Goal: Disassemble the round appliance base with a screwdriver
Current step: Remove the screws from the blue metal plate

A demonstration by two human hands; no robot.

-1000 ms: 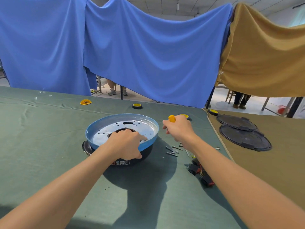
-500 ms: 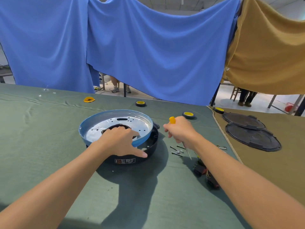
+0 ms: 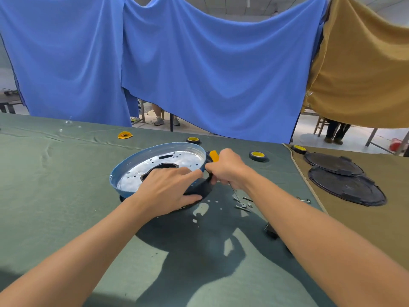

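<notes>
The round appliance base is a black shell on the green table cloth. Its blue-rimmed metal pan is tilted up out of the shell, the near right side raised. My left hand grips the pan's near rim, fingers inside and thumb on the black shell. My right hand holds the screwdriver by its yellow handle and also grips the black shell's right edge. The screwdriver's thin shaft points down toward the table.
Several loose screws lie right of the base. Yellow-cored tape rolls sit behind it. Two black round covers lie on the brown cloth at right. A small black part lies under my right forearm. Blue and tan cloths hang behind.
My right hand moved left from above the screws to the base's right edge. The pan has lifted and tilted further out of the black shell.
</notes>
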